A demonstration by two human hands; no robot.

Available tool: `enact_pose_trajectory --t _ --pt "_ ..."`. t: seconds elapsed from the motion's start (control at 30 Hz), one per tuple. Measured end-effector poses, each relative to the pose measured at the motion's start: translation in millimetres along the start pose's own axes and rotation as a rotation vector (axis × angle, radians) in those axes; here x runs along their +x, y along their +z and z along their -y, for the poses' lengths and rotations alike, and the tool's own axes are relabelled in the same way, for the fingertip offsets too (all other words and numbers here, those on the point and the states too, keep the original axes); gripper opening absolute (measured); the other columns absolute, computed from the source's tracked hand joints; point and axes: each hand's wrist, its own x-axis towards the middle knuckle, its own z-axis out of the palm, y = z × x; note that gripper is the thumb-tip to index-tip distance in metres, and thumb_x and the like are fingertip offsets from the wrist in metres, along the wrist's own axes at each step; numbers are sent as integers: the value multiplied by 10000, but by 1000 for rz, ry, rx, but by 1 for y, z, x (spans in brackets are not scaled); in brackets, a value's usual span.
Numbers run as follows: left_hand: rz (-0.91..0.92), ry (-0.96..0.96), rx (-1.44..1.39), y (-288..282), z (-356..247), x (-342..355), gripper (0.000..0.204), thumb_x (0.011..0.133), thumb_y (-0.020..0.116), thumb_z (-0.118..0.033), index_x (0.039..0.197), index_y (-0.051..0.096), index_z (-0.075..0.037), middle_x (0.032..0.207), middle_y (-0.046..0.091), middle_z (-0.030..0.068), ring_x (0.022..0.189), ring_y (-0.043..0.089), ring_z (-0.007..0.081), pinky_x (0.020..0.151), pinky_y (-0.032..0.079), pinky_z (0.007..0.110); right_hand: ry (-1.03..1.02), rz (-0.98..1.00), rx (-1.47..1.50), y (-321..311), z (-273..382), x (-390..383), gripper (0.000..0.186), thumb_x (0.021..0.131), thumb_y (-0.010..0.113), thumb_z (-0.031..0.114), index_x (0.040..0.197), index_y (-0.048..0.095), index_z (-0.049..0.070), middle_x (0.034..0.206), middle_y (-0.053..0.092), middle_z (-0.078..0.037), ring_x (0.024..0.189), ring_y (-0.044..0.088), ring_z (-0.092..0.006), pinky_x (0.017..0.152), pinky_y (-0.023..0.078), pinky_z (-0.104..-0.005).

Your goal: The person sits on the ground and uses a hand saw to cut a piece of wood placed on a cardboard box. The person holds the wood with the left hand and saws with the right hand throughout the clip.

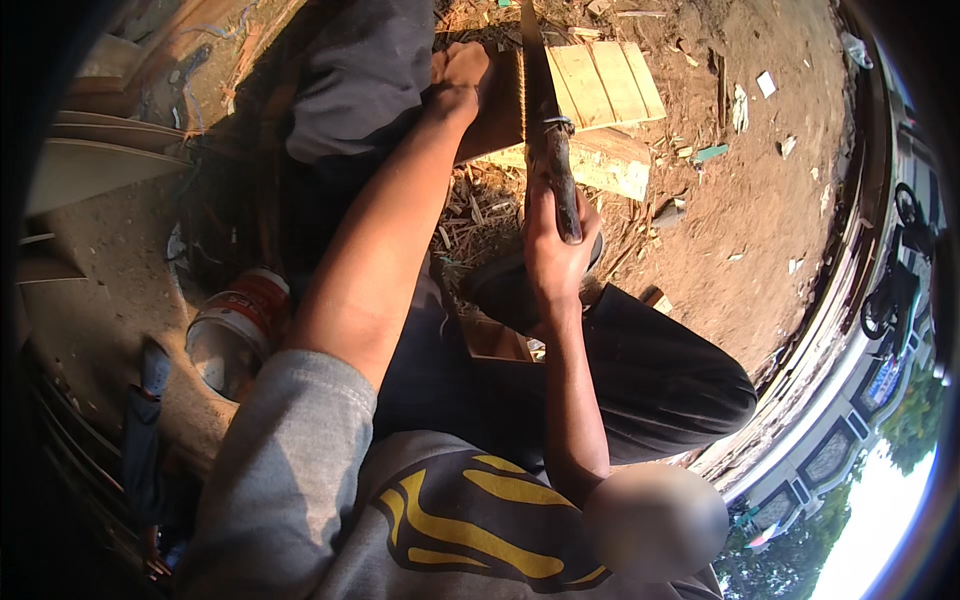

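In my right hand [560,250] is the dark wooden handle of a hand saw [540,75], my fingers wrapped round it. Its dark blade points away from me, and its toothed left edge catches the light. Beneath the blade lies a wooden board [605,85], its right part sunlit and its left part in shadow. My left hand [462,72] is closed at the board's shaded left part, beside my trouser leg; its fingertips are hidden. Another pale wood piece [605,165] sits under the board, nearer to me.
Wood shavings [475,205] and scraps litter the dirt ground. A red and white bucket [235,325] lies tilted left of my arm. Thin sheets [105,165] lean at the far left. Another person's shoe [155,370] shows at lower left. Motorbikes [890,290] stand at the right.
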Motion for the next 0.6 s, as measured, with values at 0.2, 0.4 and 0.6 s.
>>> enact_pose_trajectory --t 0.2,0.4,0.6 --pt "-19 49 -258 -12 15 3 289 571 502 -168 403 267 -186 420 208 -69 397 272 64 510 351 212 20 -37 -44 -15 -15 -31 167 835 546 97 713 513 -12 572 445 0 526 386 -61 480 346 -249" --pt "-71 312 -276 7 34 -6 126 818 501 -245 857 520 -126 431 324 -35 318 264 84 342 182 245 -107 -1 -227 -19 -9 -59 182 841 548 119 711 516 -5 579 453 7 537 393 -55 496 341 -243" --pt "-24 0 -65 7 -52 28 235 641 500 -51 577 304 -164 510 282 -21 366 230 115 360 202 266 -103 -60 -67 18 11 12 176 848 534 102 712 494 -3 601 459 2 542 393 -52 483 333 -247"
